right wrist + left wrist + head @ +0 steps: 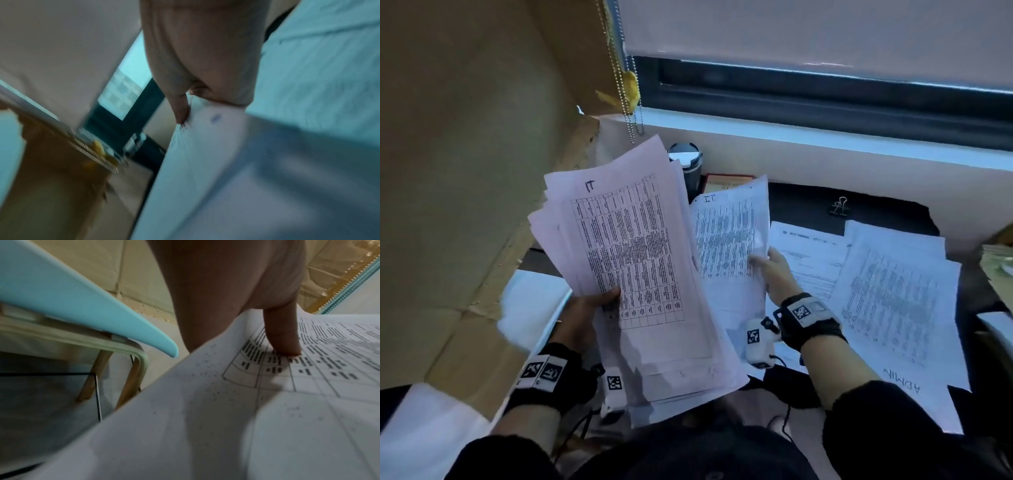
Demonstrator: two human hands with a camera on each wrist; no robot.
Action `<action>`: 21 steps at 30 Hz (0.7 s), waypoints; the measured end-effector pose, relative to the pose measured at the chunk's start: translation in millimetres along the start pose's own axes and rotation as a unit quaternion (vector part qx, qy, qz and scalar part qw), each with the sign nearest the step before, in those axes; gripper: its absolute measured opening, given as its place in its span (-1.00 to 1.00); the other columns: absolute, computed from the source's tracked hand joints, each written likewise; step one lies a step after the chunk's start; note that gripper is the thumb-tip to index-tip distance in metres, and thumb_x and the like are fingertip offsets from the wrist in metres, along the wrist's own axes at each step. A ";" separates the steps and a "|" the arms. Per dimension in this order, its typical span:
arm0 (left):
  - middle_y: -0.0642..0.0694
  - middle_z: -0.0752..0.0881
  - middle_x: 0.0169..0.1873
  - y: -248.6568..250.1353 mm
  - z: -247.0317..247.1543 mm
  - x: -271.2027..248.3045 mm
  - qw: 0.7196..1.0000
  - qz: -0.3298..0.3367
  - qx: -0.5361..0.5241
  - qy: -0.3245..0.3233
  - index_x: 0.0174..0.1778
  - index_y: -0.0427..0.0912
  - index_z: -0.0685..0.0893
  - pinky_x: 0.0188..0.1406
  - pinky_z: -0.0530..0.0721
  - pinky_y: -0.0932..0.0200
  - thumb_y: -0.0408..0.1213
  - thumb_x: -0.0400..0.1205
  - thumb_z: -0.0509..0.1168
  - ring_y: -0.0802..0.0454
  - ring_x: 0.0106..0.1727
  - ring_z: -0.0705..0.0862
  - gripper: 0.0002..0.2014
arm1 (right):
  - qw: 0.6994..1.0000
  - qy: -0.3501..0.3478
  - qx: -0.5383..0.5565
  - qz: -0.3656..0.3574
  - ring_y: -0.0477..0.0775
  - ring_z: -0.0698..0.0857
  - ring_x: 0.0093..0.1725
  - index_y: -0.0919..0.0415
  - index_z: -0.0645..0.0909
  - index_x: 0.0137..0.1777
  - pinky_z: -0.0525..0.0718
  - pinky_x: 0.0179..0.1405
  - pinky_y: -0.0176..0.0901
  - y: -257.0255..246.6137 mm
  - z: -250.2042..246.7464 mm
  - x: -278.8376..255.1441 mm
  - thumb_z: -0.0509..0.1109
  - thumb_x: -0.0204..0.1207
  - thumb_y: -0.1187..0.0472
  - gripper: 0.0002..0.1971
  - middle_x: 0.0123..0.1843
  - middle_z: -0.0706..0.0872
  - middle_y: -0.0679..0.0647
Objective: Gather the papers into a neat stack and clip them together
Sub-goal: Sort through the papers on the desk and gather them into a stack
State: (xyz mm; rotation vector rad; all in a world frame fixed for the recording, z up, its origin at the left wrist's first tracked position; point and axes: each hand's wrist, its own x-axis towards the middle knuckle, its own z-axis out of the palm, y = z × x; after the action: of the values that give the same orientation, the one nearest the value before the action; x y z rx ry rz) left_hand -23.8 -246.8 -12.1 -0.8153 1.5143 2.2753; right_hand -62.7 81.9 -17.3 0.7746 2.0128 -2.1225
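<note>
My left hand grips a loose, fanned stack of printed papers, its top sheet marked "IT", held up over my lap. In the left wrist view the thumb presses on the top sheet's table. My right hand pinches a single sheet, also marked "IT", lifted just right of the stack. The right wrist view is blurred, showing fingers on that sheet's edge. More papers, one marked "ADMIN", lie spread on the dark desk. A black binder clip stands behind them.
A large cardboard sheet leans at the left. A dark lidded cup stands at the back by the window sill, with blind chains hanging nearby. A light blue chair edge shows beside my left hand.
</note>
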 end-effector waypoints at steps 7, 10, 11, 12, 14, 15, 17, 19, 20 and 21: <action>-0.08 0.67 -0.52 -11.9 62.0 14.1 0.993 -0.050 0.077 -0.075 -0.41 -0.24 0.76 -0.26 0.54 0.14 -0.35 0.62 0.31 0.06 -0.56 0.64 -0.72 | 0.988 0.153 -0.002 -0.020 0.19 0.68 -0.21 0.34 0.58 0.11 0.69 -0.31 -0.12 -12.0 -159.5 -34.1 0.31 0.51 0.46 -0.80 -0.08 0.71 0.28; -0.08 0.66 -0.60 -15.9 90.4 14.1 0.985 -0.067 0.114 -0.107 -0.25 -0.32 0.68 -0.38 0.65 0.17 -0.32 0.57 0.37 0.05 -0.58 0.62 -0.85 | 0.961 0.268 -0.059 0.019 0.28 0.67 -0.01 0.35 0.61 -0.08 0.64 -0.03 0.05 17.3 -224.6 -46.2 0.33 0.43 0.53 -0.86 0.08 0.69 0.38; -0.12 0.71 -0.53 -17.9 99.3 11.9 0.983 -0.069 0.124 -0.118 -0.21 -0.36 0.70 -0.32 0.70 0.13 -0.31 0.54 0.40 0.00 -0.50 0.67 -0.85 | 0.951 0.296 -0.085 0.039 0.25 0.66 0.00 0.39 0.62 -0.05 0.62 0.02 0.07 30.5 -242.5 -48.4 0.34 0.40 0.54 -0.84 0.13 0.70 0.41; -0.19 0.77 -0.42 -21.4 107.0 10.4 0.980 -0.064 0.136 -0.129 -0.16 -0.41 0.72 -0.18 0.72 0.05 -0.31 0.52 0.42 -0.08 -0.37 0.73 -0.82 | 0.939 0.318 -0.110 0.068 0.23 0.64 0.00 0.44 0.62 0.03 0.61 0.04 0.07 40.8 -254.5 -53.7 0.34 0.39 0.54 -0.78 0.16 0.69 0.43; -0.26 0.82 -0.28 -27.4 119.5 5.8 0.975 -0.053 0.161 -0.142 -0.12 -0.43 0.76 -0.02 0.69 -0.07 -0.31 0.50 0.43 -0.18 -0.23 0.78 -0.79 | 0.914 0.336 -0.184 0.130 0.26 0.64 0.10 0.42 0.58 0.25 0.58 0.16 0.09 62.2 -268.9 -60.7 0.38 0.38 0.47 -0.60 0.24 0.66 0.41; -0.26 0.83 -0.29 -28.2 124.7 1.9 0.973 -0.054 0.168 -0.151 -0.12 -0.43 0.77 -0.01 0.69 -0.08 -0.32 0.49 0.44 -0.18 -0.25 0.80 -0.79 | 0.899 0.338 -0.229 0.161 0.31 0.60 0.22 0.36 0.52 0.37 0.55 0.27 0.12 70.2 -270.8 -64.2 0.40 0.39 0.40 -0.50 0.32 0.61 0.39; -0.30 0.85 -0.18 -33.9 131.5 1.9 0.970 -0.056 0.176 -0.158 -0.11 -0.42 0.80 0.21 0.67 -0.16 -0.29 0.41 0.49 -0.20 -0.15 0.81 -0.74 | 0.868 0.339 -0.295 0.212 0.40 0.46 0.38 0.28 0.46 0.43 0.47 0.39 0.13 78.2 -266.4 -71.0 0.39 0.40 0.31 -0.45 0.44 0.47 0.38; -0.34 0.79 0.13 -38.0 133.1 5.7 0.972 -0.048 0.168 -0.158 -0.08 -0.37 0.84 0.49 0.46 -0.23 -0.21 0.27 0.59 -0.24 0.21 0.71 -0.62 | 0.853 0.346 -0.313 0.235 0.41 0.37 0.41 0.29 0.49 0.33 0.43 0.37 0.11 78.8 -257.3 -74.9 0.40 0.39 0.26 -0.53 0.45 0.37 0.39; -0.34 0.73 0.26 -40.4 133.2 8.8 0.971 -0.040 0.169 -0.164 -0.06 -0.33 0.85 0.56 0.36 -0.25 -0.14 0.21 0.64 -0.24 0.37 0.62 -0.55 | 0.849 0.352 -0.312 0.240 0.40 0.33 0.42 0.29 0.49 0.31 0.40 0.36 0.13 79.0 -254.0 -75.4 0.42 0.38 0.25 -0.53 0.46 0.33 0.38; -0.33 0.68 0.33 -43.0 133.5 11.0 0.967 -0.041 0.184 -0.174 -0.05 -0.28 0.87 0.60 0.28 -0.27 -0.07 0.15 0.68 -0.24 0.48 0.54 -0.49 | 0.848 0.358 -0.307 0.241 0.40 0.30 0.43 0.27 0.49 0.31 0.38 0.37 0.15 79.8 -252.2 -75.0 0.45 0.36 0.23 -0.51 0.46 0.30 0.38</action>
State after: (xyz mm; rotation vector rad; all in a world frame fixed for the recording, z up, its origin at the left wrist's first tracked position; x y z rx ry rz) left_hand -49.3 -108.5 -12.4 -0.3459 1.6250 1.8698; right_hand 106.5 295.6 -53.3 1.8484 2.2345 -0.8612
